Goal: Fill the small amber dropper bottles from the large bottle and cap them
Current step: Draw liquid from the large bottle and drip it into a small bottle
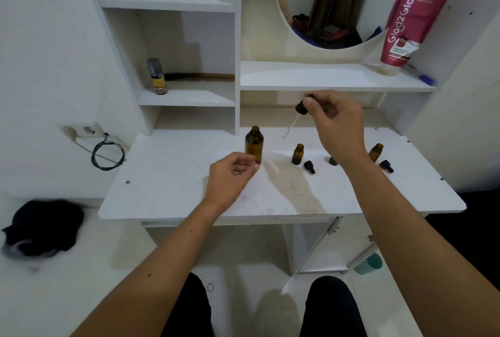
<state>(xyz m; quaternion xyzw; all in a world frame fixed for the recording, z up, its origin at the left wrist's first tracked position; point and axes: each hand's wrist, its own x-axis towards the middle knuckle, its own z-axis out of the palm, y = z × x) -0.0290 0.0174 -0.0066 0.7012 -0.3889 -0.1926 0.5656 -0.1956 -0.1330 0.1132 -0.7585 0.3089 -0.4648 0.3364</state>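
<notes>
The large amber bottle (pixel 254 143) stands uncapped on the white table (pixel 167 188). My right hand (pixel 338 123) pinches a black dropper cap (pixel 302 107) in the air, its glass pipette (pixel 290 127) slanting down to the left. My left hand (pixel 234 174) hovers just in front of the large bottle, fingers loosely curled, holding nothing. Two small amber bottles (pixel 297 154) (pixel 376 151) stand open on the table; a third (pixel 333 161) is mostly hidden behind my right wrist. Two black dropper caps (pixel 309 167) (pixel 386 166) lie beside them.
A pink tube (pixel 411 20) leans on the upper shelf (pixel 324 77) under a round mirror. A small yellow-labelled bottle (pixel 157 77) stands in the left cubby. A socket and coiled cable (pixel 108 154) are on the left wall. A black cloth (pixel 43 225) lies lower left.
</notes>
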